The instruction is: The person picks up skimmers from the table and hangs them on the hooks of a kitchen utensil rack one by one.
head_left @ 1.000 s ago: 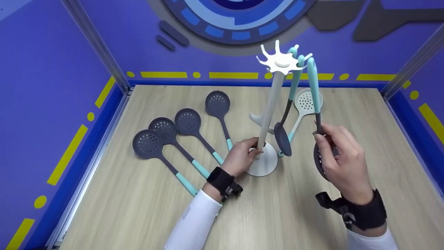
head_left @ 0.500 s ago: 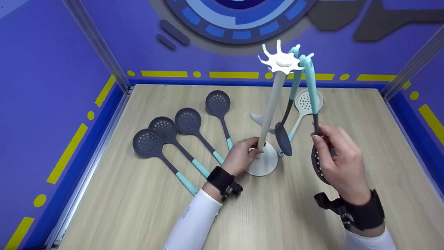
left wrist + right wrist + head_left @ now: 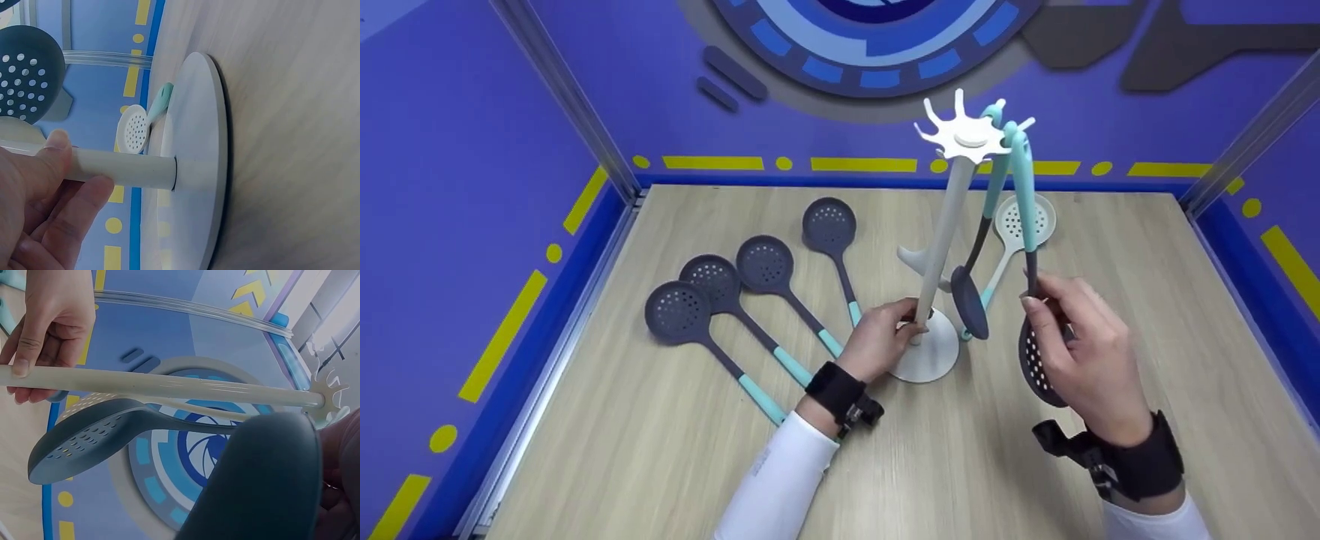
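My left hand (image 3: 877, 341) grips the pole of a white utensil stand (image 3: 949, 225) just above its round base. The stand's spoked crown is at the top. My right hand (image 3: 1084, 349) pinches the dark neck of a skimmer (image 3: 1023, 195) with a teal handle, held upright. That handle's top overlaps a hook tip on the crown's right side; part of its perforated head is behind my hand. Another dark skimmer (image 3: 969, 304) hangs from the crown beside it, and its holed head (image 3: 84, 444) shows in the right wrist view. A pale utensil (image 3: 915, 259) is partly hidden behind the pole.
Several dark skimmers with teal handles lie on the wooden table at left, such as the leftmost skimmer (image 3: 677, 311). A white skimmer (image 3: 1020, 221) is behind the stand at right. Blue panels surround the table (image 3: 900, 480) at the back and sides.
My right hand has moved a little left and toward me with the skimmer. Its handle top has come from beyond the hook tip to overlap the hook. The left hand keeps its place.
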The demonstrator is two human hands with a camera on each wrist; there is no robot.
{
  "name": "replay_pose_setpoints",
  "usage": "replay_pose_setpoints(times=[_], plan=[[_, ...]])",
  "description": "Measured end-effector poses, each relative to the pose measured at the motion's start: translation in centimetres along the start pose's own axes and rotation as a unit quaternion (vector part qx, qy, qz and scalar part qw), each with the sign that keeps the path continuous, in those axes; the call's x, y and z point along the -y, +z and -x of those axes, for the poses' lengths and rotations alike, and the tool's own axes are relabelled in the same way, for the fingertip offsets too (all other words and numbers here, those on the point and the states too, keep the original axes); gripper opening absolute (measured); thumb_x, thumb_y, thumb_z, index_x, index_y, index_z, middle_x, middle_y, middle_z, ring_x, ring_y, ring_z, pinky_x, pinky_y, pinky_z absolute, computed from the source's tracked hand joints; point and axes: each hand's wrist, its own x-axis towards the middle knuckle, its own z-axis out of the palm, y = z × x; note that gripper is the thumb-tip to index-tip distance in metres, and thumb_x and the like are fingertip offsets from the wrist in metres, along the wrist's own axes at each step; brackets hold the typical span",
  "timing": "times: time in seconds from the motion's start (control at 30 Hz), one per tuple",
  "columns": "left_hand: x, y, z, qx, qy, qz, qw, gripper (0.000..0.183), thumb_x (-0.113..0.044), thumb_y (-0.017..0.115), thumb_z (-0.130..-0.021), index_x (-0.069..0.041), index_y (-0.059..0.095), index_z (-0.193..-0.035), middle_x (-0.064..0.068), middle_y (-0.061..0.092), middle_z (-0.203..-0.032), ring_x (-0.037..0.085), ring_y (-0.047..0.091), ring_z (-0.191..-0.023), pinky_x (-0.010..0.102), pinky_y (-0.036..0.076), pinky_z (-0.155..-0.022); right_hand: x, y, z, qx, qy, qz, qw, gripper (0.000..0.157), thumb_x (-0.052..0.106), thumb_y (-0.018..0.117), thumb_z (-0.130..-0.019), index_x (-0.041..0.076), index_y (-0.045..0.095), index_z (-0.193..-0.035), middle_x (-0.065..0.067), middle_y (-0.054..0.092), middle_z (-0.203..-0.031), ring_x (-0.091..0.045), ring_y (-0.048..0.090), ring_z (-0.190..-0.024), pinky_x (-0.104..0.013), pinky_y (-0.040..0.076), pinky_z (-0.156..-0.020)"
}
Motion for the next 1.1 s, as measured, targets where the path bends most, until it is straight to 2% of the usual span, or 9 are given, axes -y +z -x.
replay_pose_setpoints(times=[0.33, 0.57, 0.83, 1.1], plan=[[0.1, 0.0, 0.1, -0.005, 0.006, -0.001, 1.0000, 0.023, -0.016, 0.070, -0.101, -0.017, 0.072, -0.124, -0.001, 0.076, -0.119, 0.007, 0.070, -0.111, 0.023, 0.058, -0.091, -0.1, 0.6, 0.4, 0.013, 0.004, 0.008, 1.000, 0.029, -0.007, 0.073, -0.093, 0.004, 0.073, -0.120, -0.003, 0.067, -0.092, -0.003, 0.053, -0.080, -0.007, 0.043, -0.072], [0.2, -0.1, 0.1, -0.004, 0.019, -0.001, 0.9998, 0.022, -0.014, 0.071, -0.101, -0.014, 0.071, -0.123, 0.000, 0.077, -0.119, 0.007, 0.070, -0.113, 0.021, 0.058, -0.091, 0.1, 1.1, 0.5, 0.024, -0.009, 0.001, 1.000, 0.030, -0.005, 0.073, -0.093, 0.005, 0.072, -0.121, -0.001, 0.067, -0.092, -0.003, 0.053, -0.077, -0.012, 0.041, -0.064], [0.1, -0.1, 0.1, -0.004, 0.010, -0.004, 0.9999, 0.022, -0.015, 0.071, -0.101, -0.017, 0.072, -0.123, -0.001, 0.077, -0.121, 0.008, 0.070, -0.115, 0.023, 0.058, -0.093, 0.6, 1.5, 0.7, 0.033, -0.012, -0.012, 0.999, 0.031, -0.004, 0.075, -0.092, 0.006, 0.073, -0.122, 0.001, 0.070, -0.092, -0.002, 0.058, -0.077, -0.009, 0.046, -0.066], [-0.1, 0.0, 0.0, -0.004, 0.001, -0.008, 1.0000, 0.022, -0.017, 0.071, -0.101, -0.018, 0.072, -0.122, -0.001, 0.077, -0.121, 0.009, 0.070, -0.115, 0.024, 0.058, -0.093, 1.1, 2.1, 0.9, 0.034, -0.008, -0.032, 0.999, 0.037, -0.007, 0.080, -0.087, 0.004, 0.074, -0.122, -0.003, 0.074, -0.090, -0.003, 0.060, -0.074, -0.008, 0.046, -0.064]])
